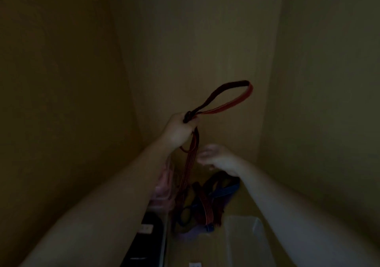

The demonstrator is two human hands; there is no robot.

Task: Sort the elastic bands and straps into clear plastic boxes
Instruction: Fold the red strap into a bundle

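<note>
The scene is dim. My left hand (178, 130) is raised and grips a red and black strap (226, 100); a loop of it stands up to the right and its striped tail hangs down to the pile. My right hand (216, 157) hovers lower right of it, blurred, fingers loosely bent, holding nothing that I can make out. Under the hands lies a tangled pile of straps (205, 201) in red, black and blue. A clear plastic box (242, 236) stands near the bottom, right of centre.
A clear box with dark contents (148, 236) sits at the bottom left of centre, with pink items (164, 186) behind it. Beige walls close in at the back and on both sides.
</note>
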